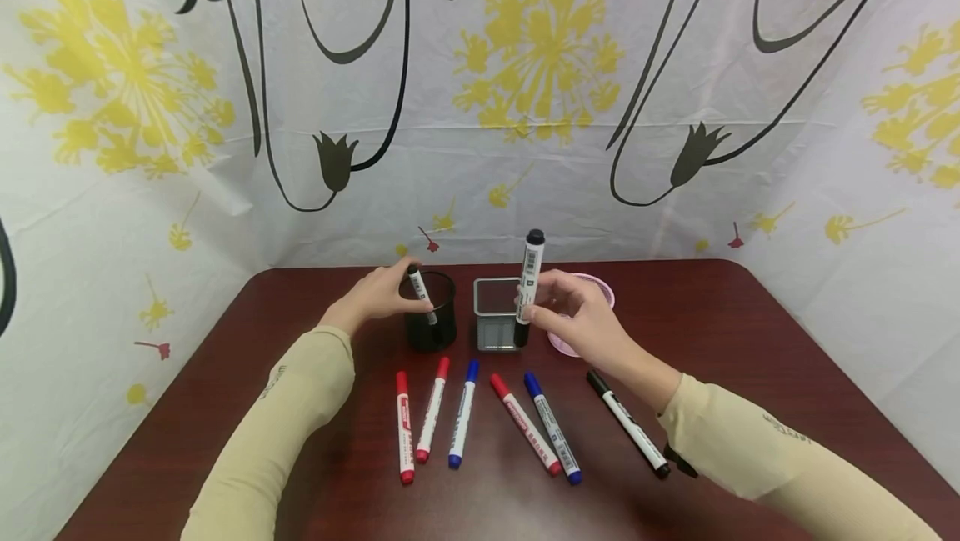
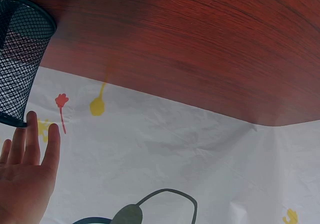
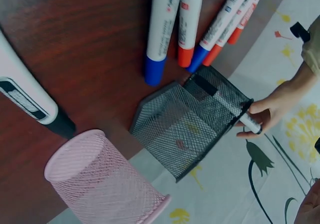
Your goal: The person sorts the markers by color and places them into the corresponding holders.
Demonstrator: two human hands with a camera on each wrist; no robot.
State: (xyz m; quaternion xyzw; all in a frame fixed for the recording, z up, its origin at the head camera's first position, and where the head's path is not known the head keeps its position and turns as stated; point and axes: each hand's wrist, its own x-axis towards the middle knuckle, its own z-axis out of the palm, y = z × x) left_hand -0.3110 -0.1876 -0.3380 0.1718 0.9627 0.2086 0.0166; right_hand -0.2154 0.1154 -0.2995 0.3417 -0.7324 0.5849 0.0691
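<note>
My left hand (image 1: pixel 378 295) is at the round black mesh pen cup (image 1: pixel 441 337), thumb and fingers spread around its rim. Between them a black-capped marker (image 1: pixel 422 291) leans with its lower end inside the cup. In the left wrist view the fingers (image 2: pixel 32 139) are straight beside the rim. My right hand (image 1: pixel 581 308) pinches another black-capped marker (image 1: pixel 530 274), which stands upright and overlaps the right edge of the square grey mesh holder (image 1: pixel 497 333). Behind that hand is a pink mesh cup (image 3: pixel 105 179), partly hidden in the head view.
In front of the holders lie red markers (image 1: pixel 405 428), blue markers (image 1: pixel 553 428) and a black marker (image 1: pixel 628 424) near my right sleeve (image 1: pixel 720 433). All are on the dark red-brown table (image 1: pixel 337 458). A patterned white cloth (image 1: pixel 465 174) hangs behind the table and along its sides.
</note>
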